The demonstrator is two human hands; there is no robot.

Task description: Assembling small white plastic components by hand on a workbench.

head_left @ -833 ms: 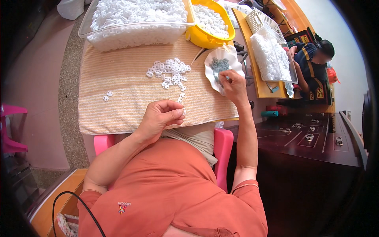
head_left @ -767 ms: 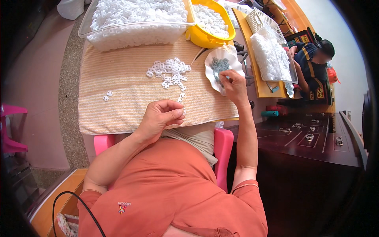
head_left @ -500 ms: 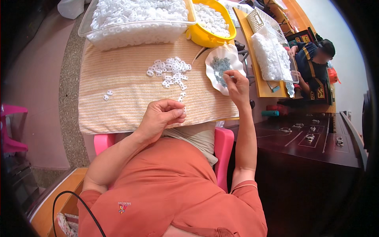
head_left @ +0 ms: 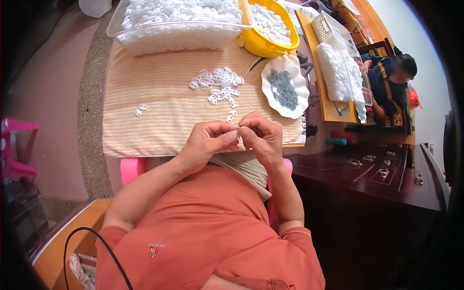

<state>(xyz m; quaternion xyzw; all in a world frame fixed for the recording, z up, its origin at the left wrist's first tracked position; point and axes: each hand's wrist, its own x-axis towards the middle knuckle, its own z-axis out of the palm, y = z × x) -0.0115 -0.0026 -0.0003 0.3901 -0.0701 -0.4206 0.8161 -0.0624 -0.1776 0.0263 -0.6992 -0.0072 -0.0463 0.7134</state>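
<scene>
My left hand pinches a small white plastic piece, mostly covered by its fingers. Against its fingertips, my right hand is closed in a pinch too; what it holds is hidden. Both hands meet over the near edge of the striped cloth. Just beyond them lies a loose pile of white two-holed pieces, with a few trailing toward my fingers. To the right, a white wavy-rimmed dish holds many tiny grey-blue parts.
At the back stand a clear bin of white pieces and a yellow basin. Two stray white pieces lie at left. A pointed tool rests near the dish. Another person sits at right beside a second table.
My right hand has come away from the dish of grey-blue parts, moving left and nearer, and now meets my left hand. The whole view has shifted slightly.
</scene>
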